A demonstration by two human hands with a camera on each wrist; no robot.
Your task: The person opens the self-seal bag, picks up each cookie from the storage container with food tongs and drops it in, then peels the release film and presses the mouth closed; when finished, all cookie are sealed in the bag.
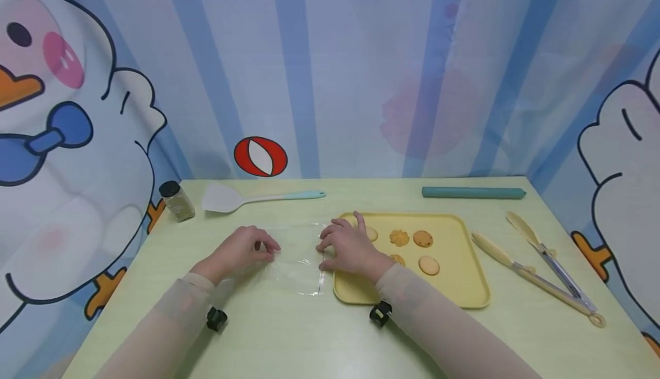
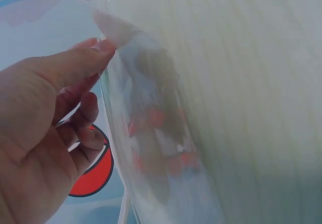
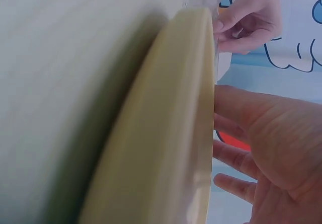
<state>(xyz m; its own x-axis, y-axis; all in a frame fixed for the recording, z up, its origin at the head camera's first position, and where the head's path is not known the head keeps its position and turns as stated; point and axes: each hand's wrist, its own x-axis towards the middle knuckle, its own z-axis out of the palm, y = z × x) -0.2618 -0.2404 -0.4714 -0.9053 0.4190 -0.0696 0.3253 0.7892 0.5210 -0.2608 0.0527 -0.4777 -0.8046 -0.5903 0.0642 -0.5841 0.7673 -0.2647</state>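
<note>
A clear plastic bag (image 1: 299, 270) lies flat on the table, left of the yellow tray (image 1: 464, 293). My left hand (image 1: 242, 250) pinches the bag between thumb and index finger; the left wrist view shows this pinch on the clear film (image 2: 151, 83), with the left hand (image 2: 55, 98) at its edge. Over the tray's left edge, my right hand (image 1: 353, 250) has its fingers spread, fingertips by the bag's right end. In the right wrist view the right hand (image 3: 276, 143) is beyond the tray rim (image 3: 166, 118), which hides its fingertips. Several cookies (image 1: 429, 265) lie on the tray, some partly covered by the right hand.
A jar with a black lid (image 1: 177, 201) stands at the back left, beside a white spatula (image 1: 224, 198). A teal rod (image 1: 473, 193) lies along the back right edge. Tongs (image 1: 541, 281) lie open right of the tray. A printed cloth (image 1: 356, 81) hangs behind the table.
</note>
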